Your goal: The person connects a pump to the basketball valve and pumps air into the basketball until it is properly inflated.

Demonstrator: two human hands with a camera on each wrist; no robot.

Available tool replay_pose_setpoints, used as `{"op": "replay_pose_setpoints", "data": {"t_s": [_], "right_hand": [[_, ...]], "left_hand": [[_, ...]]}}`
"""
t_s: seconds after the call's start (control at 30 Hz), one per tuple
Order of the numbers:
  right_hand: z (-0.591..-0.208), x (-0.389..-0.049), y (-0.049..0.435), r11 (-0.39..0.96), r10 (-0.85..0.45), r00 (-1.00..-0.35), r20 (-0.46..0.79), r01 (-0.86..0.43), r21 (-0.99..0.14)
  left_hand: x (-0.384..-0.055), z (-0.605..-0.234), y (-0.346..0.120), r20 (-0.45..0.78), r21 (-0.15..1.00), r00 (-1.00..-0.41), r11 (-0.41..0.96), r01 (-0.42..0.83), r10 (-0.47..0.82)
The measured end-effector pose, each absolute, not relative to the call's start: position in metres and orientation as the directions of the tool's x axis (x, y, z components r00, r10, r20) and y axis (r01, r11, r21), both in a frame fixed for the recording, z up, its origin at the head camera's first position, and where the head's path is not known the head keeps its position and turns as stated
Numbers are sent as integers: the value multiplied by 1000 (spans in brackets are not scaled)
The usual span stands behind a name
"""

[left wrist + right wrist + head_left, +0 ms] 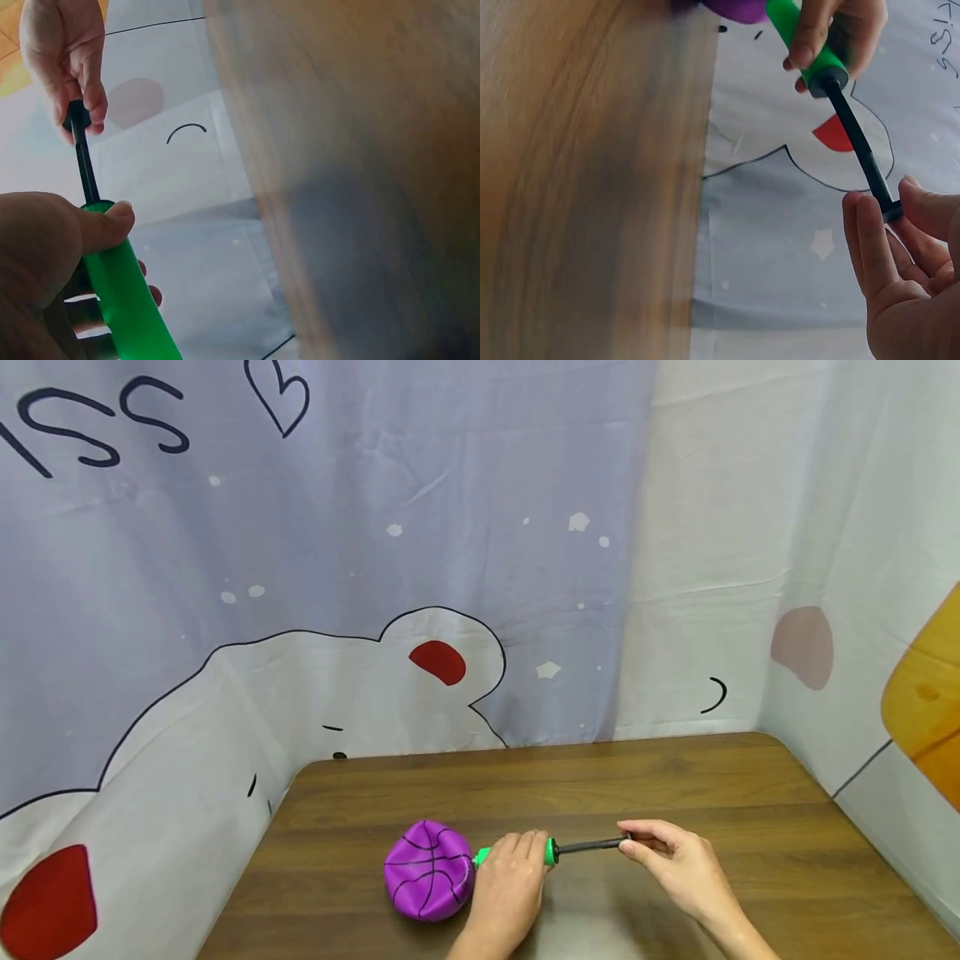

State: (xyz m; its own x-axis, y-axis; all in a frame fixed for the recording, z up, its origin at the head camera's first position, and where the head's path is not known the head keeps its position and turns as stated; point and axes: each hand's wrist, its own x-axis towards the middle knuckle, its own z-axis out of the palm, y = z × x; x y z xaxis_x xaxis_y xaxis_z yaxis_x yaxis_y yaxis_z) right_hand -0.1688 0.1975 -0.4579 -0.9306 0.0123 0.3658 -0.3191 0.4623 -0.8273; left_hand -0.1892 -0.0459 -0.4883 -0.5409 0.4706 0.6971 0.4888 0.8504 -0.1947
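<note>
A soft-looking purple ball (429,870) with black basketball lines sits on the table, its upper surface creased. Against its right side points the tip of a green hand pump (131,300). My left hand (510,887) wraps round the pump's green barrel, thumb along it in the left wrist view. The black plunger rod (591,846) is drawn out of the barrel to the right. At its far end my right hand (678,864) pinches the small black handle (892,211) between thumb and fingers. Whether the pump's tip is inside the ball is hidden in these views.
The brown wooden table (360,802) has rounded back corners. Printed cloth (555,460) hangs behind it and along both sides, close to the table's edges.
</note>
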Motion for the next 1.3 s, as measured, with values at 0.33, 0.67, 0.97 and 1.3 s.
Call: {"op": "replay_pose_setpoints", "data": {"t_s": [0.33, 0.67, 0.97, 1.3], "right_hand": [[-468, -174, 161, 403, -5, -915, 402, -370, -837], [-478, -178, 136, 374, -12, -927, 374, -351, -858], [-474, -177, 145, 353, -60, -900, 431, -423, -835], [-457, -170, 193, 466, 3, -886, 464, -409, -785]], "left_hand": [[-187, -488, -42, 701, -220, -533, 855, 469, 473], [-186, -490, -41, 697, -233, -526, 848, 475, 486], [-185, -485, -47, 696, -138, -565, 855, 499, 443], [-188, -485, -52, 706, -112, -563, 853, 510, 429]]}}
